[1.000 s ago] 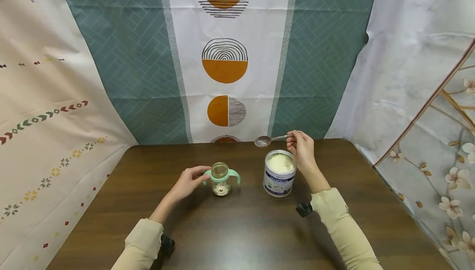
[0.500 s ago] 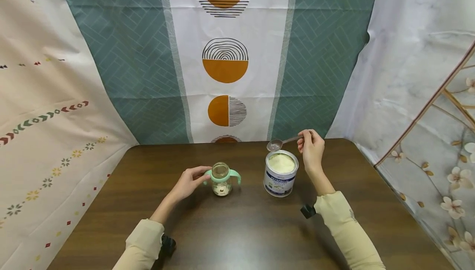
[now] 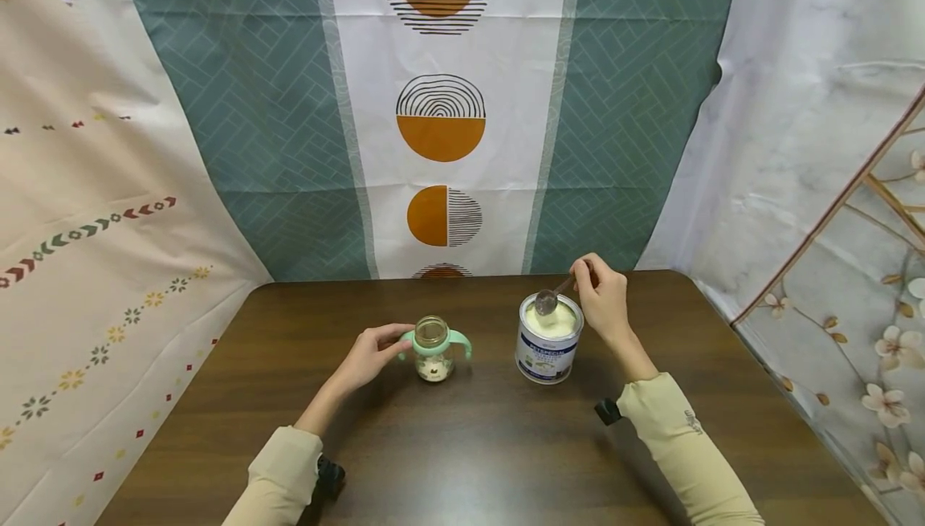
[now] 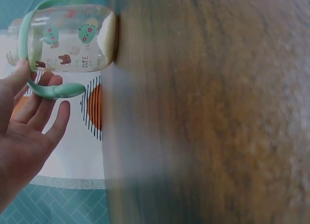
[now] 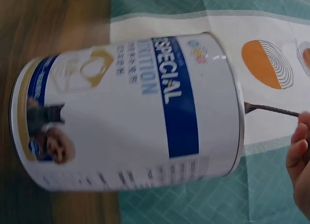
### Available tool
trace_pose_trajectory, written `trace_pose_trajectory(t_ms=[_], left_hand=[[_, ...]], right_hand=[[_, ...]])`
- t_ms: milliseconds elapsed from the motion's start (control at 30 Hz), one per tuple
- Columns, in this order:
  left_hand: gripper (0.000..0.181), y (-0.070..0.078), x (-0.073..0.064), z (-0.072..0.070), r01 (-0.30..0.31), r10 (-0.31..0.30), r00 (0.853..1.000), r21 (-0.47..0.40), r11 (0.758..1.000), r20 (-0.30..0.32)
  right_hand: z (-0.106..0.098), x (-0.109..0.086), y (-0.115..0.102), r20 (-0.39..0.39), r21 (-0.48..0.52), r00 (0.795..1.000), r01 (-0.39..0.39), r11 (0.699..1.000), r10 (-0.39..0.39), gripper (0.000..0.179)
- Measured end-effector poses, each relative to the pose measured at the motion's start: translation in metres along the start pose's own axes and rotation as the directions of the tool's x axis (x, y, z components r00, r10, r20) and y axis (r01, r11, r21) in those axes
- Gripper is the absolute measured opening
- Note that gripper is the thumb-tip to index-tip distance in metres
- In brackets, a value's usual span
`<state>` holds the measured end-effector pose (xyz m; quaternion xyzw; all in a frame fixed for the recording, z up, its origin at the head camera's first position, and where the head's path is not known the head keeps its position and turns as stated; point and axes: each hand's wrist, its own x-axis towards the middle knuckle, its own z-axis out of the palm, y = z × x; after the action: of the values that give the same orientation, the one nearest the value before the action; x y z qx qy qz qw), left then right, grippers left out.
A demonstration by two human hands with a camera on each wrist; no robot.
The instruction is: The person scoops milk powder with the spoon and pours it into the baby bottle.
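A clear baby bottle (image 3: 433, 353) with a mint-green two-handled collar stands uncapped on the table, some white powder at its bottom. My left hand (image 3: 372, 356) pinches the bottle's left handle (image 4: 55, 90) between thumb and fingers. To the right stands an open milk powder can (image 3: 547, 357), filled with pale powder near the rim. My right hand (image 3: 601, 295) grips a spoon (image 3: 547, 302) by the end of its handle. The spoon's bowl is over the can's mouth, close to the powder; whether it touches cannot be told. In the right wrist view the can (image 5: 140, 112) hides the bowl.
A brown wooden table (image 3: 462, 446) carries the bottle and the can. Behind it hangs a green and white patterned cloth (image 3: 441, 52), with a flowered cloth (image 3: 831, 269) along the right side and a cream one (image 3: 123, 269) on the left.
My right hand has moved the spoon rightward from left of the can, then lowered its bowl into the can's mouth area. My left hand and the bottle stay in place.
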<state>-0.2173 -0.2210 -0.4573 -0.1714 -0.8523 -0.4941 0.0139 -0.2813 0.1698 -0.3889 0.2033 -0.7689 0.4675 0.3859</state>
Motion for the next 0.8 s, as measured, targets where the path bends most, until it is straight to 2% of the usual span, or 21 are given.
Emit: trace_pose_trajectory(t_ms=[133,233,267,367,467,500,567,667,800], left_hand=[[0.036,-0.001,0.000,0.001,0.001,-0.001,1.000,-0.005,1.000,-0.004],[0.036,0.006,-0.001,0.001,0.006,-0.006,1.000,0.000,1.000,0.006],[0.035,0.011,-0.002,0.000,0.005,-0.005,1.000,0.001,1.000,0.010],[0.035,0.012,-0.001,0.000,0.011,-0.011,1.000,0.005,1.000,0.009],[0.035,0.005,-0.001,0.000,0.002,-0.002,1.000,0.001,1.000,-0.001],[0.035,0.001,0.000,0.001,0.002,-0.002,1.000,-0.001,1.000,-0.005],[0.036,0.000,0.000,0.001,-0.004,0.004,1.000,-0.005,1.000,-0.006],[0.035,-0.001,0.001,0.001,-0.001,0.001,1.000,-0.004,1.000,-0.009],[0.035,-0.002,0.001,0.001,0.006,-0.006,1.000,-0.004,1.000,-0.006]], right_hand=[[-0.002,-0.001,0.002,0.098,-0.040,0.982,0.165,0.986,-0.160,0.019],[-0.006,-0.004,0.002,0.183,-0.026,0.951,0.258,0.966,-0.249,0.015],[-0.007,-0.005,0.001,0.219,-0.019,0.938,0.281,0.960,-0.270,0.014],[-0.008,-0.009,-0.002,0.312,0.014,0.894,0.335,0.942,-0.322,0.011],[-0.007,-0.015,-0.004,0.359,0.020,0.868,0.360,0.933,-0.343,0.011],[-0.006,-0.017,-0.005,0.357,0.024,0.867,0.362,0.932,-0.347,0.011],[-0.003,-0.019,-0.006,0.343,0.022,0.880,0.343,0.939,-0.329,0.011],[0.000,-0.021,-0.007,0.290,0.009,0.919,0.279,0.960,-0.269,0.013],[0.004,-0.021,-0.008,0.193,-0.017,0.971,0.148,0.989,-0.142,0.018]])
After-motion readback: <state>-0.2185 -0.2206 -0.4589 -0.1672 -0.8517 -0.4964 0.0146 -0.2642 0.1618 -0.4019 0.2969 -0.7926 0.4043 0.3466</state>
